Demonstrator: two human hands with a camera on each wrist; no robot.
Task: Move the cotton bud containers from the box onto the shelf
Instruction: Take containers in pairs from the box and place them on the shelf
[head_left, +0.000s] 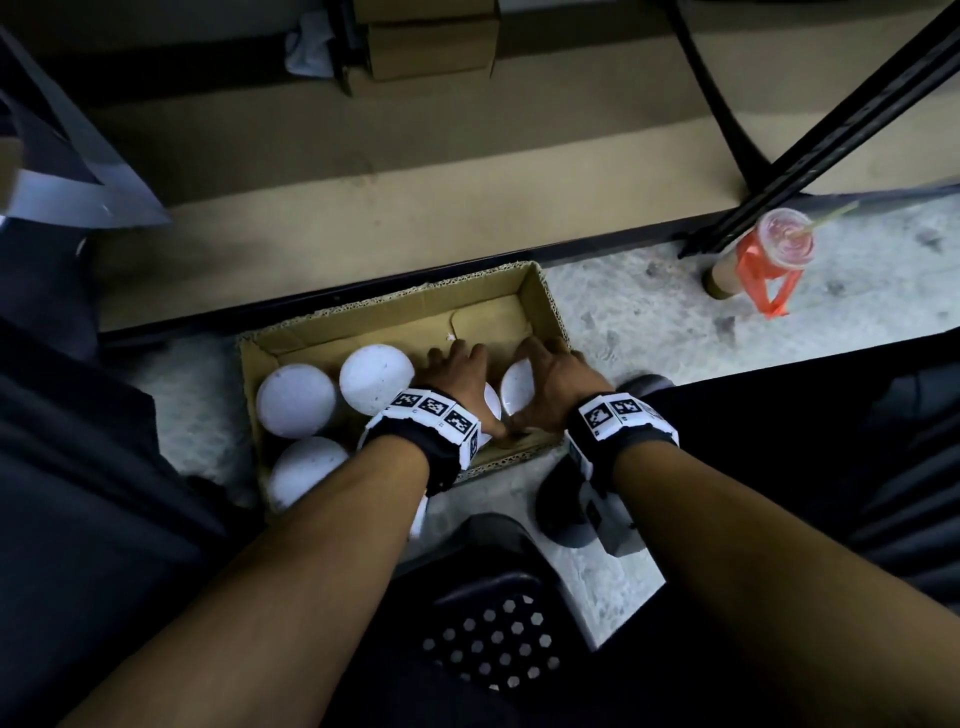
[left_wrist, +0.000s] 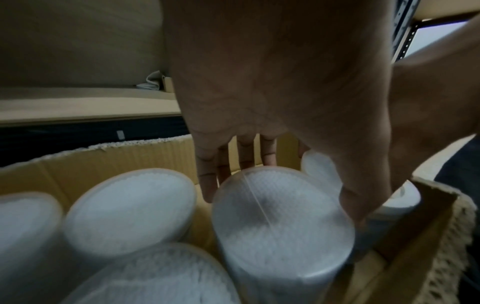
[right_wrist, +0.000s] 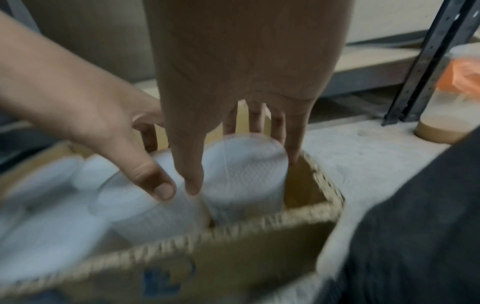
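An open cardboard box (head_left: 395, 301) sits on the floor in front of a low tan shelf board (head_left: 415, 197). Several white round cotton bud containers stand upright in it, three at its left (head_left: 376, 379) (head_left: 296, 400) (head_left: 306, 467). My left hand (head_left: 467, 376) (left_wrist: 293, 185) reaches down over one container (left_wrist: 280, 222), fingers behind it and thumb against its right rim. My right hand (head_left: 540, 379) (right_wrist: 239, 160) grips the neighbouring container (head_left: 517, 387) (right_wrist: 246, 174) at the box's right end, with the fingers on the far side and the thumb on the near left. The two thumbs nearly touch.
A drink cup (head_left: 782, 244) in an orange carrier stands on the floor at the right, beside the shelf's black upright (head_left: 831, 130). Cardboard boxes (head_left: 431, 47) lie at the back of the shelf. A black perforated stool seat (head_left: 493, 639) is below my arms.
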